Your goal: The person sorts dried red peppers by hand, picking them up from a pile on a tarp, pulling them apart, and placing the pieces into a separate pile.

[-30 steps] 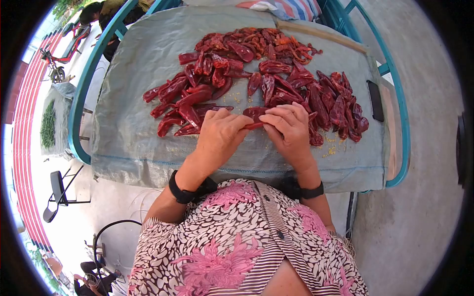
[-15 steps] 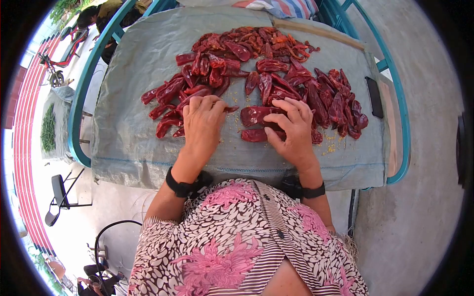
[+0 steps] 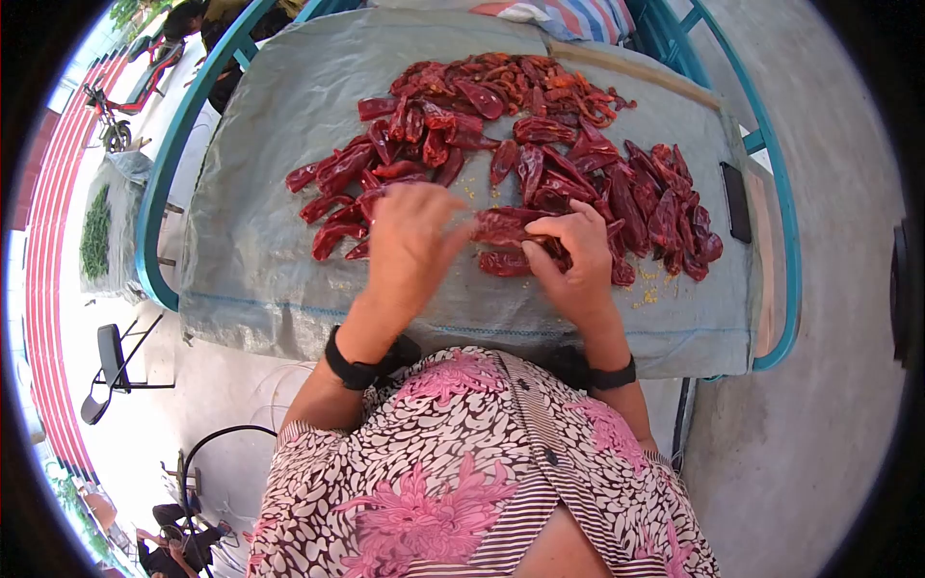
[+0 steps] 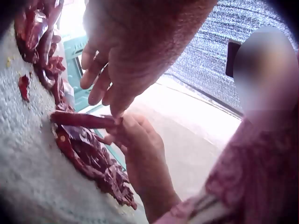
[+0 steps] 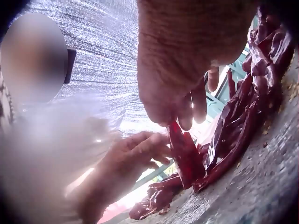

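Observation:
My right hand point(image 3: 578, 260) pinches the end of a dark red dried pepper point(image 3: 503, 226), its fingers curled. In the right wrist view that pepper point(image 5: 184, 156) hangs from the hand point(image 5: 189, 60); the left wrist view shows it side-on point(image 4: 84, 120). Another pepper point(image 3: 503, 263) lies just below on the grey sheet point(image 3: 289, 289). My left hand point(image 3: 412, 246), blurred and holding nothing, is raised left of the pepper beside the left pile point(image 3: 337, 173), fingers loosely extended.
More peppers are heaped at the right point(image 3: 626, 207), and shrivelled pieces point(image 3: 549, 82) lie at the back. A black phone point(image 3: 734, 200) rests near the right edge. Teal rails point(image 3: 159, 212) flank the sheet; a striped bag point(image 3: 578, 17) sits behind.
My hands were together on one pepper, then parted. My left hand has since moved slightly right, while my right fingers have closed on a pepper. The view has shifted slightly.

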`<action>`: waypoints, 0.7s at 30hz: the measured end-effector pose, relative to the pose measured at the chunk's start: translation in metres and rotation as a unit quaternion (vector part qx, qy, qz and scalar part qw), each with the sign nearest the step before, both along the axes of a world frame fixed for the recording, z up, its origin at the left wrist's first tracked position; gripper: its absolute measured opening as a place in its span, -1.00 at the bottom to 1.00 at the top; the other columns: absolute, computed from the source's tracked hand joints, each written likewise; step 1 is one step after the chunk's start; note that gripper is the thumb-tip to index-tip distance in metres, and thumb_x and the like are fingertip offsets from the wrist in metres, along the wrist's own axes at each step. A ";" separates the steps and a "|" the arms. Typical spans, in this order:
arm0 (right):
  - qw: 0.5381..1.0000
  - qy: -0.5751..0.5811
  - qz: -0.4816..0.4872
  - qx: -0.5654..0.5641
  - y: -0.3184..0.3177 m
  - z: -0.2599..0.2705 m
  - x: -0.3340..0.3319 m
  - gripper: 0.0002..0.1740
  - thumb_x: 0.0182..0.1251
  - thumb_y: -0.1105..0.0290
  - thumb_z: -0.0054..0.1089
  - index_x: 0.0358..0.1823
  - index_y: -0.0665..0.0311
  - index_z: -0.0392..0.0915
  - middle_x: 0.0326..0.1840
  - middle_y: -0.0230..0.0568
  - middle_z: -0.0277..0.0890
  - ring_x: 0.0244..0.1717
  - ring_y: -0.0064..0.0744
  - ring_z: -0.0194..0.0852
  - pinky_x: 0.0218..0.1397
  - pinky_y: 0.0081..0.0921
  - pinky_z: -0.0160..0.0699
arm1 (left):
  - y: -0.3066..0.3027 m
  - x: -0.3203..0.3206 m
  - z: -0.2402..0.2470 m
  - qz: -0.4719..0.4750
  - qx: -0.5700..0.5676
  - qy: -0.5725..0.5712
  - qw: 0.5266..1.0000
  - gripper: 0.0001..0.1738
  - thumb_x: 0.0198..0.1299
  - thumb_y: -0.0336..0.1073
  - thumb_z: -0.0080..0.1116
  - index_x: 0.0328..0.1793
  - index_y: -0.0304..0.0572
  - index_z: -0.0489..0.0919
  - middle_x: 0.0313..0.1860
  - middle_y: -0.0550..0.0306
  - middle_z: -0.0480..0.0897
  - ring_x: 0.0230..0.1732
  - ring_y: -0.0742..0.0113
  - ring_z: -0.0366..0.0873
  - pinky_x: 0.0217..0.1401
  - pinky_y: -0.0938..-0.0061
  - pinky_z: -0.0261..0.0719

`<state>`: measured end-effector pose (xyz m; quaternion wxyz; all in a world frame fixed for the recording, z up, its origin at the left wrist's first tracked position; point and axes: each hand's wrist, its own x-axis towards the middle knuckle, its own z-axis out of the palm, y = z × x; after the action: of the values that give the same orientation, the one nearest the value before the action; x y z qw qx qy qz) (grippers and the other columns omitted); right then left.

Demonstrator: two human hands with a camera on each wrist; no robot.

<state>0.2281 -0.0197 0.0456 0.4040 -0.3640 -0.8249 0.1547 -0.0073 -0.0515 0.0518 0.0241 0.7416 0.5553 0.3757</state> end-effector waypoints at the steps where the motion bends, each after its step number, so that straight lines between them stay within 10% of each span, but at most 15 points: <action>1: 1.000 0.012 -0.010 0.005 0.000 0.001 0.001 -0.72 0.18 0.44 0.47 -0.07 0.13 0.68 -0.14 -0.33 0.72 -0.04 -0.23 0.65 0.47 -0.02 0.33 | 0.001 -0.007 0.003 0.061 0.013 0.018 0.998 -0.65 0.08 -0.34 0.48 0.03 -0.07 0.69 0.00 0.09 0.68 0.09 0.02 0.56 0.21 0.15 0.45; 8: 0.994 0.016 -0.090 0.057 0.002 0.003 0.002 -0.61 0.17 0.49 0.39 0.08 0.18 0.64 0.15 -0.19 0.65 0.17 -0.07 0.58 0.46 0.00 0.30 | 0.004 -0.051 -0.018 0.190 -0.082 0.126 0.970 -0.65 0.11 -0.38 0.43 0.06 -0.03 0.72 -0.07 0.14 0.68 0.09 0.07 0.53 0.26 0.18 0.37; 21: 0.997 -0.012 0.065 -0.037 -0.002 0.004 -0.021 -0.33 0.09 0.57 0.48 0.32 0.22 0.58 0.12 -0.12 0.68 0.05 -0.07 0.68 0.11 -0.26 0.69 | -0.013 0.026 0.011 -0.153 -0.057 -0.183 0.969 -0.52 0.10 -0.57 0.41 0.19 -0.14 0.63 0.01 0.02 0.66 -0.07 0.07 0.69 -0.07 0.32 0.67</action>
<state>0.2069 -0.0219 0.0499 0.3695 -0.3262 -0.8453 0.2062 0.0189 -0.0643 0.0627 0.2249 0.7335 0.4422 0.4646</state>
